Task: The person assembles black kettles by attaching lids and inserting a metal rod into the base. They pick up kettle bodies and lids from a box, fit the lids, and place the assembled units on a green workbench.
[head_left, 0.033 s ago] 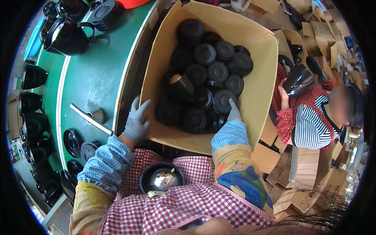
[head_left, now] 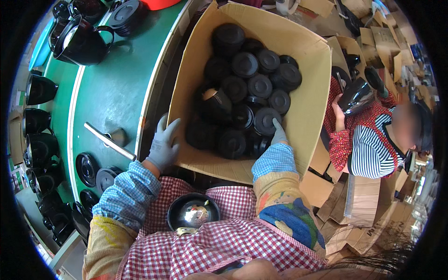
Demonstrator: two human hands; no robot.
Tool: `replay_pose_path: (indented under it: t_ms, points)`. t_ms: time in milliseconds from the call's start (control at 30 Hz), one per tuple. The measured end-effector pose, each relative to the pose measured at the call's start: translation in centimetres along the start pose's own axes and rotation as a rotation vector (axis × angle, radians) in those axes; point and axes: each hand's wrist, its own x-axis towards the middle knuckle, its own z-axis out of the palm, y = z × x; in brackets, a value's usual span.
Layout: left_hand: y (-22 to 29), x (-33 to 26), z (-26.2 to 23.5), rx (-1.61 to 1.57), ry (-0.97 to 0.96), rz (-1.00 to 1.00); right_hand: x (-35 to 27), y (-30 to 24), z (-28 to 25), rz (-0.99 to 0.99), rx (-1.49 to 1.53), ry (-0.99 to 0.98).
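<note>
1. Reaching into the cardboard box (head_left: 308, 88), the right hand (head_left: 279, 133) in a grey glove has its fingers laid on a black lid (head_left: 266, 120) at the near edge of the pile. Whether it actually grips the lid, cannot tell; the fingertips sit flat on top.
2. Left hand (head_left: 164, 144), gloved, fingers spread open, presses on the box's near-left wall and holds nothing else.
3. Risk: the lids are stacked loose and uneven just beyond the right hand. Pulling one out could slide its neighbours or knock over the tilted black pot (head_left: 215, 103) to the hand's left.
4. Risk: the box overhangs the green table (head_left: 116, 88). If the left hand lets go, it may tip toward the lap, onto the black bowl (head_left: 193, 211) below both hands.
5. Hidden: the right palm is covered by the sleeve cuff, and the lower layers of lids are lost in shadow.
6. Box far corner is cut off at the frame top.
</note>
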Motion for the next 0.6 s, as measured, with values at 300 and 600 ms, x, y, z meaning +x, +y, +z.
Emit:
replay_pose_path:
  t_ms: [300,600]
  points:
    - [-0.4,-0.2,0.3,-0.011,0.027,0.012,-1.1,-0.1,0.6,-0.029,-0.069,-0.035]
    - [-0.6,-0.2,0.2,0.001,0.031,0.031,-1.6,0.4,0.2,-0.05,-0.111,-0.08]
